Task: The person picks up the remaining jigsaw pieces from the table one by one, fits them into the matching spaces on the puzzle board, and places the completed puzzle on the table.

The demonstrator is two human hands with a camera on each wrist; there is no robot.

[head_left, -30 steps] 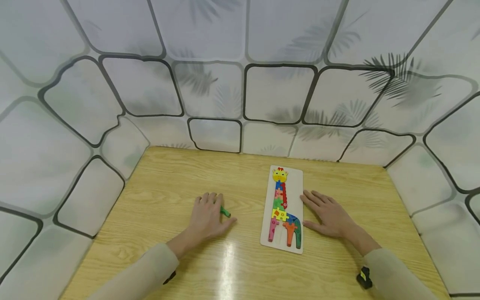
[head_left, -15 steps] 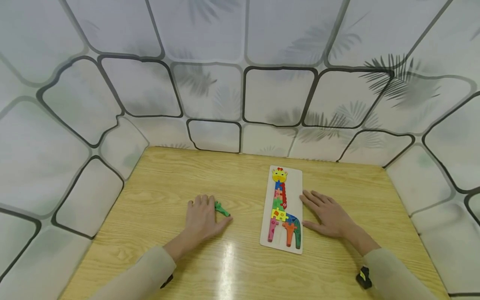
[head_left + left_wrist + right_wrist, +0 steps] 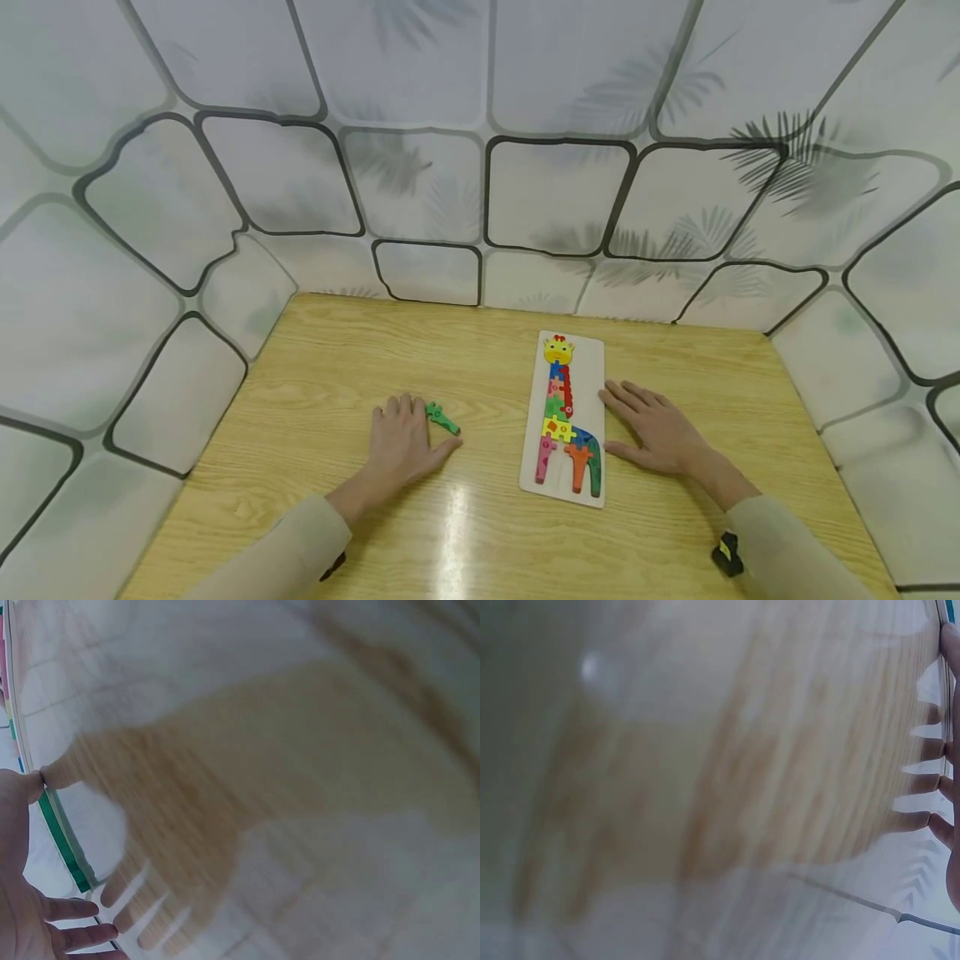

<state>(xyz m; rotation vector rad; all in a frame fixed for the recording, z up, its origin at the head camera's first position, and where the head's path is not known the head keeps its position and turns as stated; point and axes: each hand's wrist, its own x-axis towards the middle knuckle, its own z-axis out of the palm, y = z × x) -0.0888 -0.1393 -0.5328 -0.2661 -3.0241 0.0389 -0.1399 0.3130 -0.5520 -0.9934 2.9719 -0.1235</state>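
Observation:
A giraffe puzzle board (image 3: pixel 588 367) lies on the table, filled with colourful pieces, among them a yellow head (image 3: pixel 558 350) and an orange leg (image 3: pixel 579 467). A pale gap shows between its pink and orange legs. To the board's left lies a loose green puzzle piece (image 3: pixel 443 418). My left hand (image 3: pixel 405 442) rests flat just left of that piece, fingers straight and thumb near its lower end. In the left wrist view the green piece (image 3: pixel 64 840) lies between thumb and fingers. My right hand (image 3: pixel 656 429) rests spread, fingertips at the board's right edge.
The wooden table (image 3: pixel 360 333) has a glossy surface that mirrors the hands in both wrist views. A stone-patterned wall (image 3: pixel 420 183) encloses it at the back and both sides. Dark wrist devices (image 3: pixel 727 554) sit near the cuffs.
My left hand has slid left, off the green puzzle piece, which now shows whole on the table. The right hand and the board have stayed in place.

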